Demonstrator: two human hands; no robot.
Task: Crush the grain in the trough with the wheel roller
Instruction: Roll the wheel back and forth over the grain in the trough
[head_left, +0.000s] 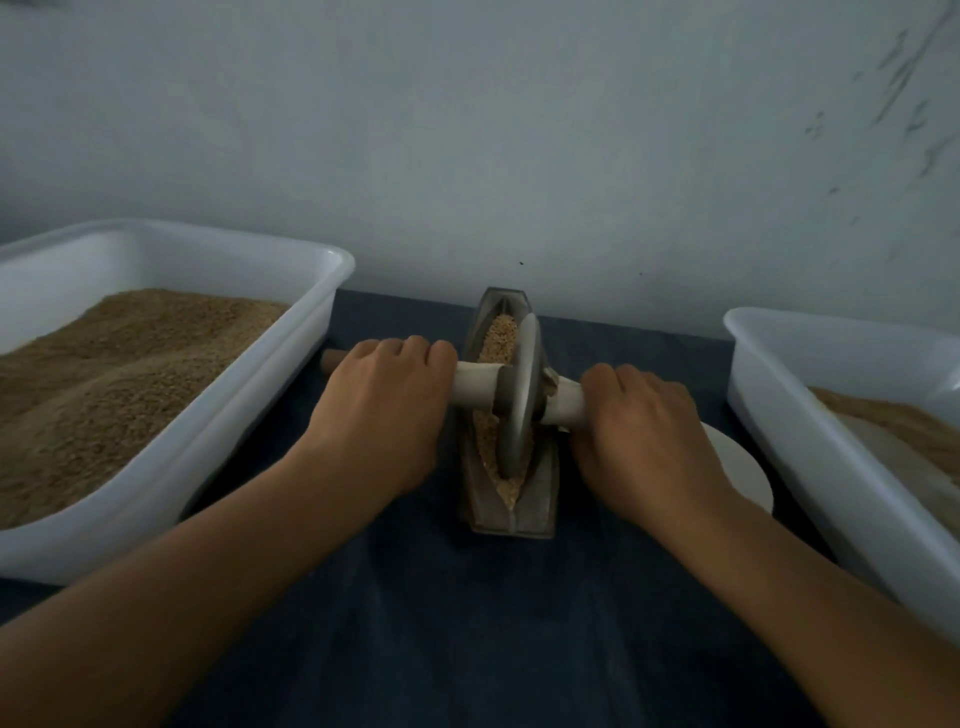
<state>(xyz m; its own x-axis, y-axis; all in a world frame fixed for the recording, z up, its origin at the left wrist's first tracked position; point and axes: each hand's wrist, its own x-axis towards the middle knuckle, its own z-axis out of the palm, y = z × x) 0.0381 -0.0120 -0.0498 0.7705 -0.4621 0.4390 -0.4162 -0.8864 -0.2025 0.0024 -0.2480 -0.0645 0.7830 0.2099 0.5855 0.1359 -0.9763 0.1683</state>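
A narrow metal trough (543, 493) lies lengthwise on the dark table, holding pale grain (501, 332). A grey metal wheel roller (519, 395) stands upright in the trough, near its middle. A wooden axle (478, 387) runs through the wheel, left to right. My left hand (384, 410) grips the axle left of the wheel, with the axle's end poking out past the hand. My right hand (644, 431) grips the axle on the right side. Crushed grain lies around the wheel's lower edge.
A white tub (218, 431) heaped with brown grain stands at the left. Another white tub (810, 447) with less grain stands at the right. A white plate (748, 467) lies partly under my right hand. The grey wall rises just behind the trough.
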